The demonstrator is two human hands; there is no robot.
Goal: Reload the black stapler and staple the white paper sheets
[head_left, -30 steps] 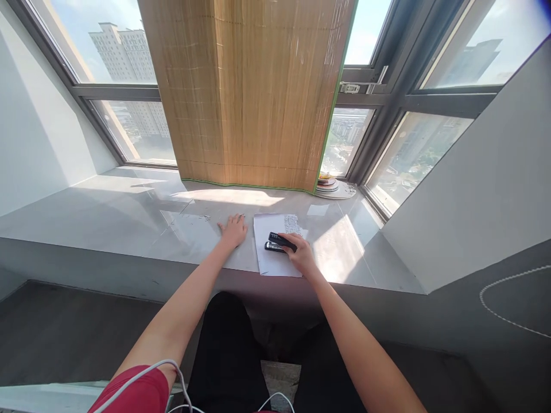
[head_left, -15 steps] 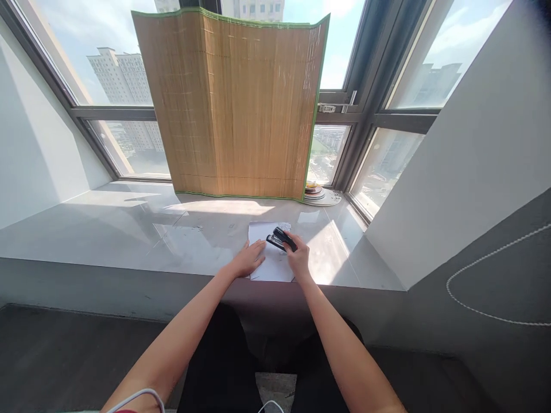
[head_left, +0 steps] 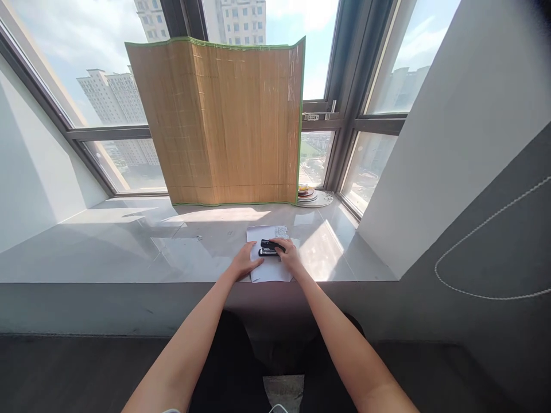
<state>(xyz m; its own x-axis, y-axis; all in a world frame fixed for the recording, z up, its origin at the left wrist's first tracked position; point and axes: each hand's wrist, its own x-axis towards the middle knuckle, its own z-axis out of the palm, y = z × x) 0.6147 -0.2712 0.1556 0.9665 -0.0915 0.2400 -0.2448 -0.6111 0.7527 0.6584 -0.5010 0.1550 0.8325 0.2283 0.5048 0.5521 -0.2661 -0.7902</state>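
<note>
Head view shows the right hand (head_left: 291,256) grasping a black stapler (head_left: 268,245) over white paper (head_left: 271,272), the left hand (head_left: 243,261) at the paper's left edge, thumb and fingers parted.

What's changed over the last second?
Left hand moved rightward from the bare sill to the left edge of the paper, beside the stapler. Unchanged: right hand holding the stapler over the paper; bamboo mat at the window.
</note>
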